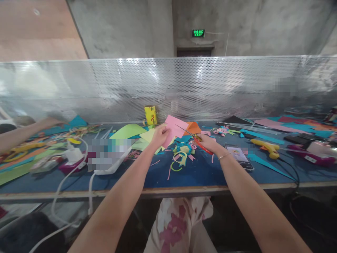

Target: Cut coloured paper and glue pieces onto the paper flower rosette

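My left hand point(159, 134) is closed on the edge of a pink sheet of paper point(174, 129), holding it above the blue tabletop point(200, 172). My right hand point(207, 141) grips red-handled scissors point(198, 141), whose blades point left into the pink sheet. Below the sheet lies a small paper craft of teal, yellow and pink strips point(183, 151). Green and yellow sheets point(129, 132) lie just left of my left hand.
A phone point(239, 155) lies right of my right hand, then a yellow glue gun point(265, 147). A white power strip point(110, 165) with cables sits left. Another person's arm point(23, 131) reaches in at far left. A perforated metal screen point(168, 88) backs the table.
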The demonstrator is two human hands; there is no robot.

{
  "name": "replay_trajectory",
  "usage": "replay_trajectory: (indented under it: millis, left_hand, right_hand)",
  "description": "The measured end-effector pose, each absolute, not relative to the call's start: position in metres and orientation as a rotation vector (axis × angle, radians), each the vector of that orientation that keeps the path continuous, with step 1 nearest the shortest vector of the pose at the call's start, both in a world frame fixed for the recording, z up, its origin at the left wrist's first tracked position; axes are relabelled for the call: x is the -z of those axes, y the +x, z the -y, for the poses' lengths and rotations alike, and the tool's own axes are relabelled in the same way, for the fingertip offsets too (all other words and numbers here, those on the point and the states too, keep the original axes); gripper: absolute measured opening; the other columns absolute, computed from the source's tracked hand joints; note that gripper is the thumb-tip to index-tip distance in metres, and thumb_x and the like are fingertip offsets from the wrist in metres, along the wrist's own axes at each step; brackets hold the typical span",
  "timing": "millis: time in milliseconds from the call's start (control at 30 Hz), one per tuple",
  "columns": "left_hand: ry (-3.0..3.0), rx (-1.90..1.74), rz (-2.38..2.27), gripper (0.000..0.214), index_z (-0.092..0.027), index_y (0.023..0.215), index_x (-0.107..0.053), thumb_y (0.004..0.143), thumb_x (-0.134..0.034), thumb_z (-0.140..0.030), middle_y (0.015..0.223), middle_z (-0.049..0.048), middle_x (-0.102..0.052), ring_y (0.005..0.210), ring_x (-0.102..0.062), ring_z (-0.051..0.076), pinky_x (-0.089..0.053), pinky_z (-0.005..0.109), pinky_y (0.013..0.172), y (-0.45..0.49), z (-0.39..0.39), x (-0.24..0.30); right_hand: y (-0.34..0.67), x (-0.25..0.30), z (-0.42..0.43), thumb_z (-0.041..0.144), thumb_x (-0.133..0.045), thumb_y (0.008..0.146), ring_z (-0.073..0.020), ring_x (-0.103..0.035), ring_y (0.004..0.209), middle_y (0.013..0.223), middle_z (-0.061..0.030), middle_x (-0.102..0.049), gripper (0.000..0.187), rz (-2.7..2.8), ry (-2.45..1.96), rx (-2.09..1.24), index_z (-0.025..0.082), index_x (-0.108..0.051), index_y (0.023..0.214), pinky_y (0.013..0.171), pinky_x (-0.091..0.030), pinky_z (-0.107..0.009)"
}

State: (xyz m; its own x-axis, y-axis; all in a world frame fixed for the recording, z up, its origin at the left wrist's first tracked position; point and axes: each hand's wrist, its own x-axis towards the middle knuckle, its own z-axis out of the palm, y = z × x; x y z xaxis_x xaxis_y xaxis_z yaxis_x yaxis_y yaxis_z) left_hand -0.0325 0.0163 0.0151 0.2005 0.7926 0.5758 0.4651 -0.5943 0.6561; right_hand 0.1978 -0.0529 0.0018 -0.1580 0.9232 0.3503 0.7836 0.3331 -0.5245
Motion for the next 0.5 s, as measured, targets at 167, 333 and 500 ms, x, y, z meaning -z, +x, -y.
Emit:
replay_trajectory:
  millis: [167,333,500]
  left_hand:
    - [2.196,-1.331,-1.097,0.024,-0.015,0.062,-0.051,0.073,-0.047,-0.036,0.053,-0.0034,-0.041,0.052,-0.036,0.010,-0.029,0.022,0.051,-0.0322,-0.0127,-0.0159]
    - [2.180,-1.359,-1.093,0.023,-0.016,0.059,-0.050,0.071,-0.050,-0.035,0.052,-0.0035,-0.040,0.053,-0.037,0.010,-0.029,0.022,0.052,-0.0331,-0.0106,-0.0195]
    - [2.202,-1.310,-1.085,0.022,-0.016,0.057,-0.048,0.070,-0.050,-0.033,0.050,-0.0042,-0.037,0.051,-0.034,0.010,-0.027,0.022,0.050,-0.0356,-0.0087,-0.0236]
  right_hand:
    - [0.1980,-0.0027,0.0532,0.053,-0.051,0.068,-0.0129,-0.047,0.061,0.068,-0.0025,-0.055,0.037,1.962,-1.440,-0.336,0.015,-0.051,0.069,0.056,-0.033,-0.023]
    - [0.1985,-0.0021,0.0524,0.055,-0.051,0.066,-0.0131,-0.048,0.060,0.067,-0.0017,-0.056,0.039,1.966,-1.426,-0.386,0.015,-0.053,0.069,0.056,-0.034,-0.024]
    - [0.2007,-0.0003,0.0489,0.056,-0.050,0.066,-0.0121,-0.046,0.057,0.064,-0.0004,-0.054,0.041,2.006,-1.443,-0.384,0.015,-0.054,0.068,0.055,-0.033,-0.024]
